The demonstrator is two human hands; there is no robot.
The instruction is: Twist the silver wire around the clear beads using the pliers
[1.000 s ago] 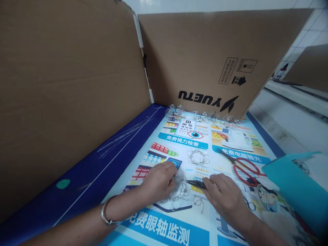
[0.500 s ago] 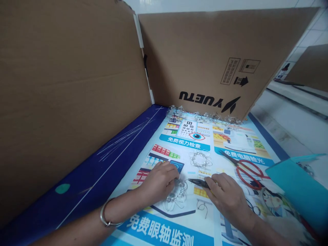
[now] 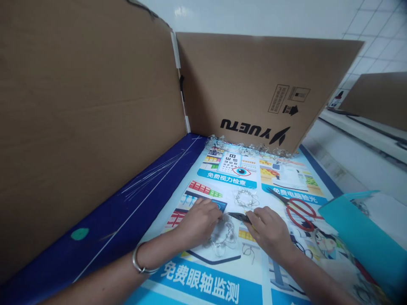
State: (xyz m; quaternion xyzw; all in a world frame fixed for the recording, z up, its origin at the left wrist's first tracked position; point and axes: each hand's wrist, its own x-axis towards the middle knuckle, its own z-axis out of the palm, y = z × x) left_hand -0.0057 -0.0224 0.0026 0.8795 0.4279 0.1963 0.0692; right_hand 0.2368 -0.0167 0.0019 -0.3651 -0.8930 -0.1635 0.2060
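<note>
My left hand [image 3: 201,222] is closed on a wire ring [image 3: 227,234] of thin silvery loops with small clear beads; the fingertips hide its upper left part. My right hand [image 3: 270,233] grips dark needle-nose pliers [image 3: 239,217], whose tips point left, close to the left fingertips. Whether the jaws hold a wire end is too small to tell. Just beyond the pliers lies a second beaded wire ring [image 3: 245,198]. A thin bent bit of wire [image 3: 248,251] rests below the pliers.
Red-handled scissors [image 3: 300,214] lie to the right, beside a turquoise box [image 3: 359,233]. More beaded wire pieces [image 3: 251,150] line the foot of the upright cardboard [image 3: 248,80]. Straight wires [image 3: 152,173] lie on the blue strip at left, near a green spot [image 3: 79,234].
The pliers and my right hand have shifted slightly up and left, nearer the left fingertips. The wire ring now shows rounder under my left hand. The view has tilted a little.
</note>
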